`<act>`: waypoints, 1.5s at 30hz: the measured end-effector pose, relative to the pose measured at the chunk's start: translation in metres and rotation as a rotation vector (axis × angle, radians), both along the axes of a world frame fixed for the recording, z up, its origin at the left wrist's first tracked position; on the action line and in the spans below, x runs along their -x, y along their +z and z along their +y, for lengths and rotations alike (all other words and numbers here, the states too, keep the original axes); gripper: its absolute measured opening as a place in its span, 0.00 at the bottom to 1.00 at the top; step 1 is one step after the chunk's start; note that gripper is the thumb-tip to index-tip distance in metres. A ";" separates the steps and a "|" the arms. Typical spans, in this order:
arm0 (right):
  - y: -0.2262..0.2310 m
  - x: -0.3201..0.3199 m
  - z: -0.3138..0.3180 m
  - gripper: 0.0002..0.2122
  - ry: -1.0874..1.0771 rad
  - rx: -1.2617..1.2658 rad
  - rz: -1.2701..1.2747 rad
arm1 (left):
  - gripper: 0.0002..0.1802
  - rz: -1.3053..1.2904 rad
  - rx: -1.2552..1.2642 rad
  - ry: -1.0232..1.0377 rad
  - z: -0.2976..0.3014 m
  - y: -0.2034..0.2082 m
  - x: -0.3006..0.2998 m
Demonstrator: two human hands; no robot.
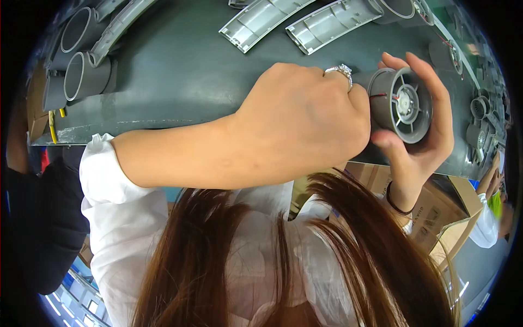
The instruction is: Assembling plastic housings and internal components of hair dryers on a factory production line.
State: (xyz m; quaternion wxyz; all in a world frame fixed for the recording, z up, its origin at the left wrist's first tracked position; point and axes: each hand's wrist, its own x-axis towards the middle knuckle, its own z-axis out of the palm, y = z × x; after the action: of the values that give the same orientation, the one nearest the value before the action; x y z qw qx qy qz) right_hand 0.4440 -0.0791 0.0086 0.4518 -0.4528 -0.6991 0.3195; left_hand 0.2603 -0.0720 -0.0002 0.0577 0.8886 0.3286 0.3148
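Note:
A short grey cylindrical housing (402,103) with a small fan and spoked hub inside is held up over the dark green table (180,71). A thin red wire shows at its inner rim. My left hand (305,120), wearing a ring, is closed around the housing's rear end from the left. From below and the right, my right hand (422,155) cradles the housing, fingers curled over its far rim and thumb under it. A black band circles the right wrist. The back of the housing is hidden behind my left hand.
Grey tubes (84,76) lie at the table's left end, and two curved ribbed grey shells (261,19) (332,22) sit at the top. More fan housings (479,106) line the right side. A cardboard box (436,207) and another person's sleeve (485,223) are lower right.

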 end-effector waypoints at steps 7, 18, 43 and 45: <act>-0.003 -0.009 0.009 0.38 0.082 0.045 0.066 | 0.09 0.121 0.003 0.124 -0.004 0.004 -0.005; 0.003 -0.026 0.022 0.42 0.259 0.185 0.127 | 0.08 0.105 0.153 -0.003 0.011 0.005 0.002; 0.037 -0.025 0.049 0.32 0.351 0.131 -0.510 | 0.14 0.270 0.291 -0.108 0.025 0.014 0.006; 0.039 -0.027 0.054 0.34 0.399 0.112 -0.568 | 0.10 0.173 0.253 -0.067 0.022 0.002 0.007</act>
State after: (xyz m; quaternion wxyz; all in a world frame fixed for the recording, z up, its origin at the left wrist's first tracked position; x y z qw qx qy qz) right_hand 0.4715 -0.0254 0.0476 0.1427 -0.4021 -0.8530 0.3006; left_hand 0.2531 -0.0498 0.0015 0.1512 0.9085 0.3394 0.1913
